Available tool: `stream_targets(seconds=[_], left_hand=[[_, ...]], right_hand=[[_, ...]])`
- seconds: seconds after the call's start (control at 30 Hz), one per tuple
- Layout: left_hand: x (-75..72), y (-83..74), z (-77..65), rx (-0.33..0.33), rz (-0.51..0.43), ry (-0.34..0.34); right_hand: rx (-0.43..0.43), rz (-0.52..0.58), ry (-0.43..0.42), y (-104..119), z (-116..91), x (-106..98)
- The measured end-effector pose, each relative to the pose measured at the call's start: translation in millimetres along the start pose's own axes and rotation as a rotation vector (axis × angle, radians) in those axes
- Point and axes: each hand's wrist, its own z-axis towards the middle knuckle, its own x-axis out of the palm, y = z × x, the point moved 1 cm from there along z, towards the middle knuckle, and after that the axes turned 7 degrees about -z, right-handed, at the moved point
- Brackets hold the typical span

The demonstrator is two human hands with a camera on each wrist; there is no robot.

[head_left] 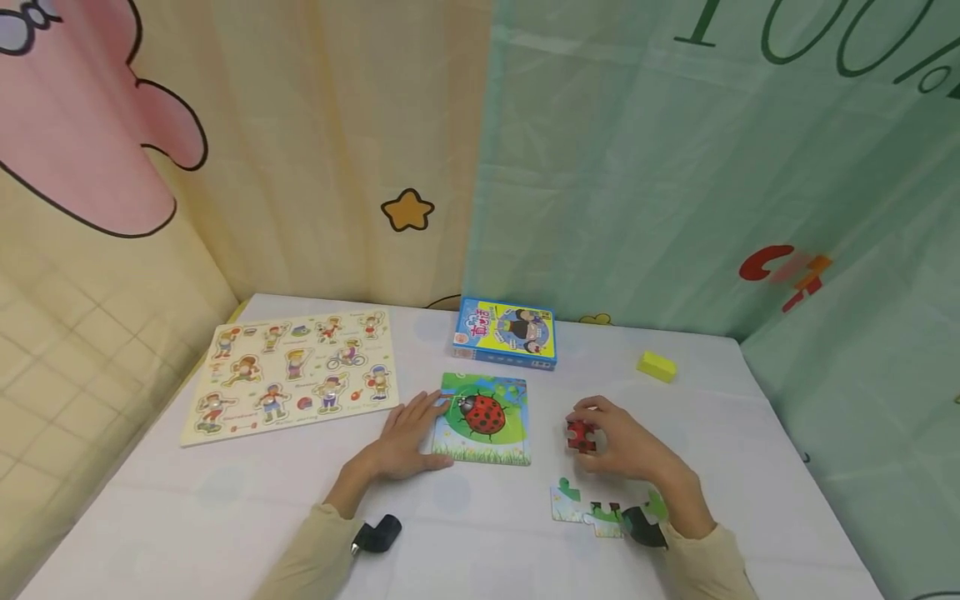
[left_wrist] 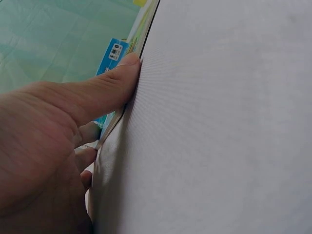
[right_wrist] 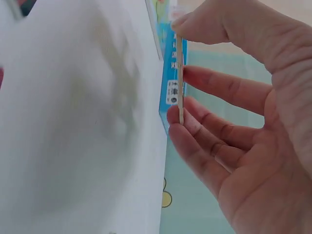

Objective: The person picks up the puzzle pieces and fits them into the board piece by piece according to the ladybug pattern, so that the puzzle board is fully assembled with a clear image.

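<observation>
Between the pinching right fingers (head_left: pixel 594 403) sits 1 red puzzle piece (head_left: pixel 578 436); left fingers (head_left: pixel 417 407), apparently outstretched, touch the ladybug puzzle (head_left: pixel 482 417).

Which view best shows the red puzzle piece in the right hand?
The head view: it shows the red puzzle piece in the right hand with its printed face visible. The right wrist view catches it edge-on, as a thin strip; the left wrist view doesn't show it.
</observation>
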Motion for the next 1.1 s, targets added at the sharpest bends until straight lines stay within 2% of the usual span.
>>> stream_targets(seconds=[0.33, 0.63, 0.83, 1.1], left_hand=[[-0.5, 0.7, -1.5, -0.007, 0.004, -0.001], [-0.1, -0.8, -0.4, -0.003, 0.0, -0.003], [0.2, -1.3, -1.3, -0.008, 0.01, -0.006], [0.2, -1.5, -1.4, -0.011, 0.012, -0.004]], right_hand=[[-0.082, 0.001, -0.052, 27.2, 12.7, 9.6], [-0.185, -0.019, -0.038, 61.2, 39.8, 12.1], [-0.181, -0.007, -0.024, 78.6, 57.8, 18.1], [-0.16, -0.004, -0.039, 88.8, 75.0, 27.9]])
